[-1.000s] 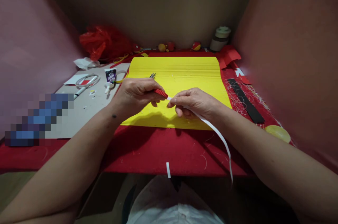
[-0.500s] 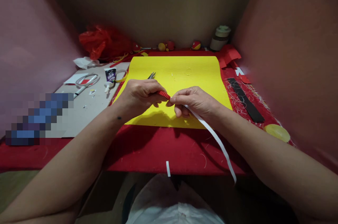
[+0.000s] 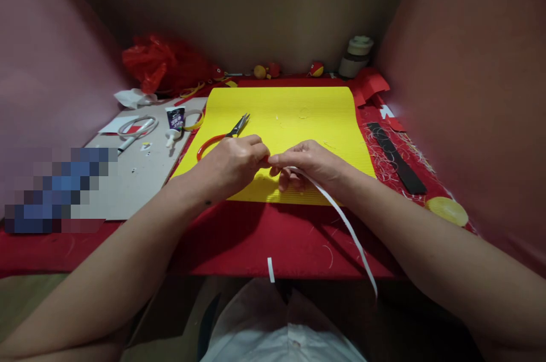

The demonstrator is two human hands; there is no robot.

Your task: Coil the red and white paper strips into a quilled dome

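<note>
My left hand [image 3: 243, 158] is closed, its fingertips pinched together over the yellow corrugated sheet [image 3: 281, 106]. The small red ribbed paper piece it gripped a moment ago is hidden behind those fingers. Touching the left fingertips, my right hand [image 3: 309, 162] is closed with thumb and finger pressed together. A narrow white paper strip [image 3: 341, 215] runs out from under the right hand, curving down past the table's front edge. Scissors [image 3: 232, 133] with orange-red handles lie on the sheet just beyond my left hand, partly covered by it.
At left a grey board [image 3: 115, 183] carries a glue tube [image 3: 174, 121] and a coiled tube [image 3: 137, 127]. A red plastic bag [image 3: 153, 63] sits behind. Right of the sheet are a black strip [image 3: 396, 158] and a yellow disc [image 3: 447, 211]. A jar [image 3: 356, 57] stands at the back.
My left hand has turned over and shifted slightly, so the red piece no longer shows and more of the scissors is uncovered. My right hand stays nearly in place with the white strip.
</note>
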